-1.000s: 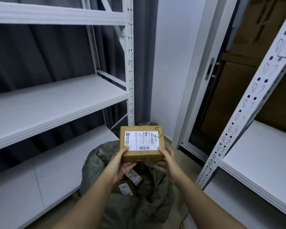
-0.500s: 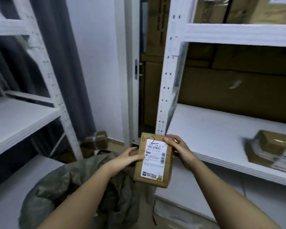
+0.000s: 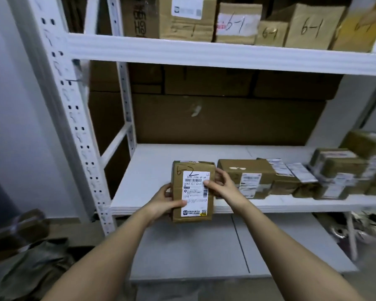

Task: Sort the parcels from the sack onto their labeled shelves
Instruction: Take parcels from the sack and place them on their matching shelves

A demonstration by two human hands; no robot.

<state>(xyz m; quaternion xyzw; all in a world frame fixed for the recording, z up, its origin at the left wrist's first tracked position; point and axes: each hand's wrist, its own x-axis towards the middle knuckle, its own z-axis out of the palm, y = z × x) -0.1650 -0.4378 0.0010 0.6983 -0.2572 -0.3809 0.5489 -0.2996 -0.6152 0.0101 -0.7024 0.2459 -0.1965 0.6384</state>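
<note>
White metal shelving [image 3: 78, 135] fills the scene, set against a pale wall at left. Upper shelf [image 3: 204, 54]: a row of cardboard boxes [image 3: 308, 27], several marked "6-1" by hand. Middle shelf [image 3: 152, 170]: a line of taped brown parcels [image 3: 245, 177] running to the right, those farthest right blurred. Centre: the person's left hand [image 3: 163, 200] grips the near left edge of a small brown parcel [image 3: 192, 190], thumb curled over its top face, while the right hand [image 3: 223, 185] pinches its right edge, thumb lying on the white shipping label [image 3: 195, 193]. This held parcel (handwritten "6-2" at its far left corner) sits over the front edge of the middle shelf, just left of the nearest shelved parcel; whether it touches the board cannot be told. Lower left: the grey-green sack [image 3: 30, 270] lies crumpled on the floor.
</note>
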